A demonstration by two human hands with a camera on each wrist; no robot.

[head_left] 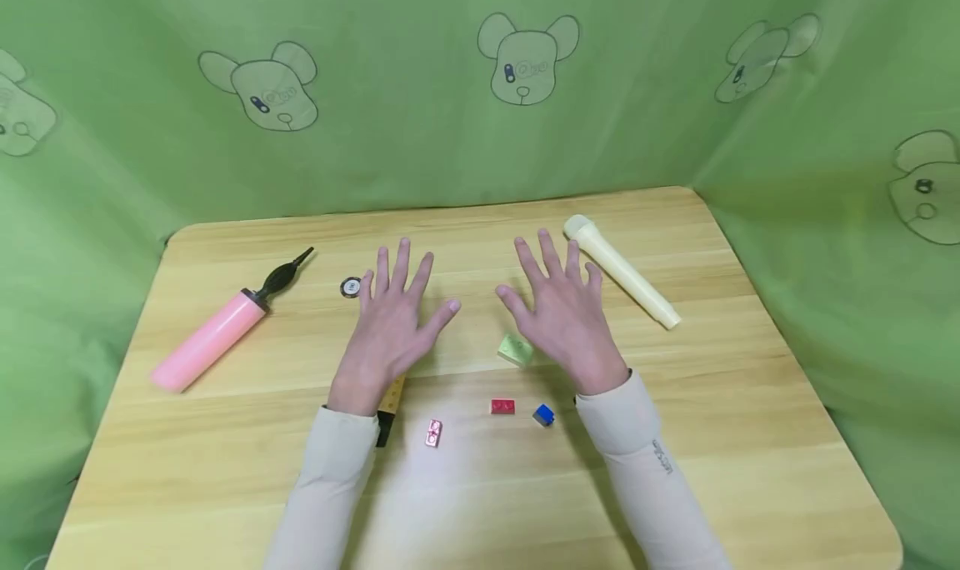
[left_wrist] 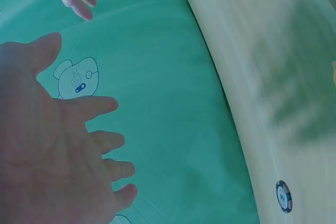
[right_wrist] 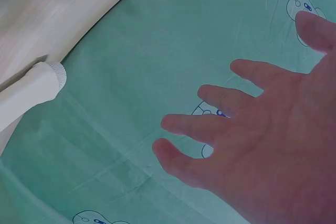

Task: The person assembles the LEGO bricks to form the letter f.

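Note:
Both hands hang above the table, palms down and fingers spread, holding nothing. In the head view the left hand (head_left: 386,328) is beside a round chip (head_left: 350,287) and over a yellow-and-black object (head_left: 390,403), partly hidden by the wrist. The right hand (head_left: 566,316) is between a pale green block (head_left: 515,350) and a cream microphone-shaped object (head_left: 622,272). The left wrist view shows the left palm (left_wrist: 58,145) and the chip (left_wrist: 284,196). In the right wrist view appear the right palm (right_wrist: 262,129) and the microphone-shaped object (right_wrist: 34,90).
A pink pump (head_left: 210,341) with a black nozzle lies at the left of the wooden table (head_left: 675,470). Nearer the front are a pink block (head_left: 433,433), a red block (head_left: 502,407) and a blue block (head_left: 544,415). Green curtains (head_left: 405,137) with mouse-like drawings surround the back and sides.

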